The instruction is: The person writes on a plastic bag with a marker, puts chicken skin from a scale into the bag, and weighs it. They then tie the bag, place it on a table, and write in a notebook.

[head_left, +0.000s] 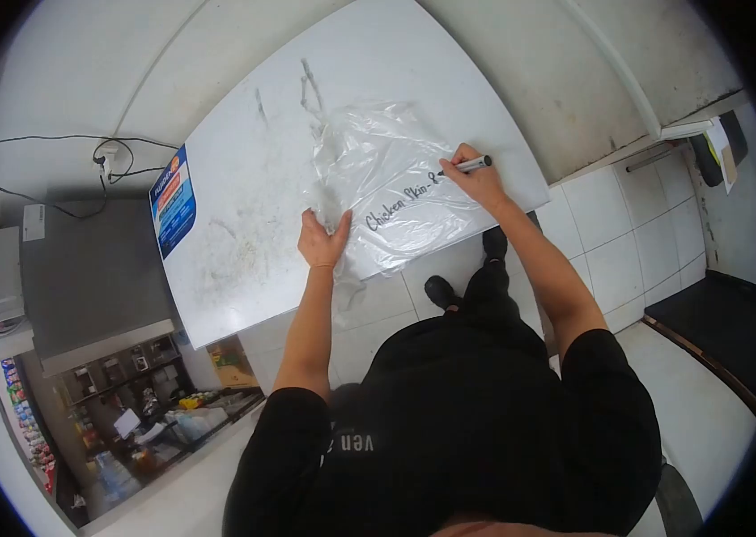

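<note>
From my head camera, my right hand is closed on a marker, its tip down at the end of the black lettering — "Chicken Skin-8" — though I cannot tell whether it touches the plastic. The clear plastic bag lies flat and wrinkled on a smudged white top, reaching its near edge, where some plastic hangs over. My left hand is well apart from the right, resting at the bag's left side; its thumb and fingers are spread, with bunched plastic between them. A blue sticker sits at the left end of the white top, and beyond it stands a dark grey surface, with a black cable and a socket on the wall above. Below, my black shoes stand on the tiled floor.
</note>
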Tool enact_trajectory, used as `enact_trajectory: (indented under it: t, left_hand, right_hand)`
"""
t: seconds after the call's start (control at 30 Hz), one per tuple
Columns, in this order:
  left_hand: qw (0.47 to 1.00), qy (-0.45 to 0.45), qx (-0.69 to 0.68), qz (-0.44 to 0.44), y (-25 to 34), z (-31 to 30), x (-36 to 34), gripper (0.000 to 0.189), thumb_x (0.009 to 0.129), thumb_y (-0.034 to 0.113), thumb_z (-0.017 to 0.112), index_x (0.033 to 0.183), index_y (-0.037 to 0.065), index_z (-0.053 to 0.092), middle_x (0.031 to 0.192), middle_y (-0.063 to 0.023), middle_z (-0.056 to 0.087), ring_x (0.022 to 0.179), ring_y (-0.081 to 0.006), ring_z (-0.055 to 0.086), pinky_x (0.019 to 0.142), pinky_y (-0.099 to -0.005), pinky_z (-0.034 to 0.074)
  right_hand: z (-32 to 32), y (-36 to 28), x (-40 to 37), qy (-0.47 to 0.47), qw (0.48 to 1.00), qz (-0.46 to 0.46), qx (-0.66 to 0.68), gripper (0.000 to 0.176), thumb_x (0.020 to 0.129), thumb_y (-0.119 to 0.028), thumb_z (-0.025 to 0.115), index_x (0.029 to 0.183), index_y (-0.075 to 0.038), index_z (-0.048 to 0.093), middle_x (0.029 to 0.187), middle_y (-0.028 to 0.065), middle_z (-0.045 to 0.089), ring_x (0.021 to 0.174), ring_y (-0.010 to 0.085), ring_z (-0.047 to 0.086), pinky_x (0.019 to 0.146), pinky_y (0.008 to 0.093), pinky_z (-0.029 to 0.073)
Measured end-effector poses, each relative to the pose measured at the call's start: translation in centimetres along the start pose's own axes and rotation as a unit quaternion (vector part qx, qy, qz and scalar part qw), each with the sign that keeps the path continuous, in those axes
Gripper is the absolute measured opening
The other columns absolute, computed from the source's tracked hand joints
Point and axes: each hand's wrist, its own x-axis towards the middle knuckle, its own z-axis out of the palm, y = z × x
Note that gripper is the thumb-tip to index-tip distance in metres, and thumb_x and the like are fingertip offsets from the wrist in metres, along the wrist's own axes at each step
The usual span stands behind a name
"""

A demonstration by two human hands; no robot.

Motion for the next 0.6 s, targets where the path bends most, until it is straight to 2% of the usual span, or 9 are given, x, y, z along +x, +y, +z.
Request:
enact_trajectory:
  t: [0.37, 0.43, 0.6]
  left_hand:
    - [1.000, -0.013, -0.004, 0.000, 0.0, 0.0, 0.0, 0.075, 0.070, 0.053, 0.074, 0.111, -0.004, 0.047, 0.093, -0.0229, 0.063, 0.081, -0.0387, 0.063, 0.068, -0.0436, 0.051]
    - [1.000, -0.013, -0.008, 0.002, -0.2, 0.1, 0.0, 0.075, 0.070, 0.053, 0.074, 0.111, -0.004, 0.047, 0.093, -0.0230, 0.063, 0.081, -0.0387, 0.063, 0.068, -0.0435, 0.051]
    - [1.000, -0.010, -0.008, -0.002, -0.3, 0.2, -0.1, 0.075, 0.070, 0.053, 0.074, 0.111, -0.004, 0.047, 0.093, -0.0232, 0.063, 0.080, -0.0385, 0.064, 0.068, -0.0435, 0.051]
  right_hand:
    - [-0.4, -0.3, -0.1, -0.036, 0.999, 0.011, -0.016, 0.033, 0.082, -0.029, 0.068, 0.071, -0.005, 0.048, 0.058, 0.0071, 0.054, 0.052, 0.0154, 0.049, 0.051, 0.0315, 0.040]
    - [-0.7, -0.2, 0.0, -0.048, 0.996, 0.022, -0.067, 0.033, 0.082, -0.028, 0.067, 0.071, -0.005, 0.047, 0.057, 0.0068, 0.054, 0.052, 0.0152, 0.050, 0.051, 0.0317, 0.040]
    - [-0.2, 0.4, 0.1, 0.011, 1.000, 0.020, 0.013, 0.033, 0.083, -0.027, 0.068, 0.071, -0.004, 0.047, 0.056, 0.0068, 0.053, 0.051, 0.0146, 0.049, 0.049, 0.0313, 0.040]
